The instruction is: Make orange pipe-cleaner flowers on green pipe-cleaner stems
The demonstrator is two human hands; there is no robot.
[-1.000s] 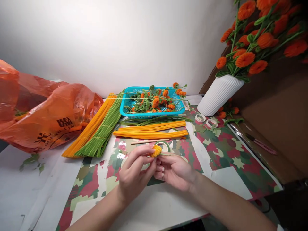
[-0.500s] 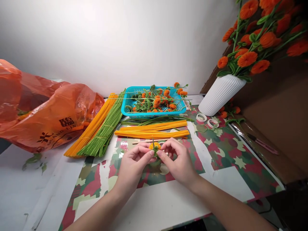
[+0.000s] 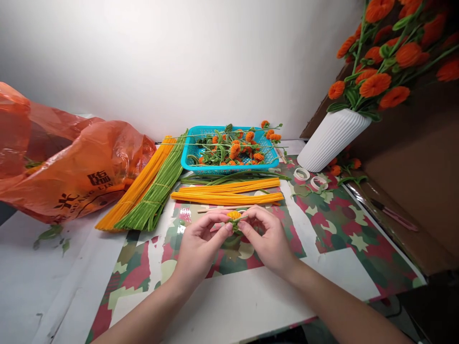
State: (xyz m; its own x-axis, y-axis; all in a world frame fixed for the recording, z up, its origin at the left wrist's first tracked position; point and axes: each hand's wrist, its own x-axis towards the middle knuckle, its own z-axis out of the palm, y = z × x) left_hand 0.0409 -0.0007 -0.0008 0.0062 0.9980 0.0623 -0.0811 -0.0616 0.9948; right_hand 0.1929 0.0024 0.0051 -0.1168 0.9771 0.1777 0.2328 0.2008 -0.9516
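Note:
Between my fingertips is a small yellow pipe-cleaner flower (image 3: pixel 234 215) with green at its base. My left hand (image 3: pixel 206 239) pinches it from the left, thumb on the green part. My right hand (image 3: pixel 263 236) pinches from the right, at a thin green stem end that points sideways across the flower. Exactly how the fingers grip the green part is partly hidden. Just beyond my hands lie loose yellow pipe cleaners (image 3: pixel 229 192) and a thin wooden stick (image 3: pixel 211 209).
A blue basket (image 3: pixel 229 168) holds orange flowers and green stems. Left are bundled green pipe cleaners (image 3: pixel 156 191), yellow ones (image 3: pixel 138 184) and an orange plastic bag (image 3: pixel 71 167). Right stand a white vase (image 3: pixel 332 141) of orange flowers, tape rolls (image 3: pixel 301 174) and a pink-handled tool (image 3: pixel 399 217).
The green stem end that stood upright before the flower now points sideways to the right, by my right fingers. Both hands stay in nearly the same place; the view has shifted slightly.

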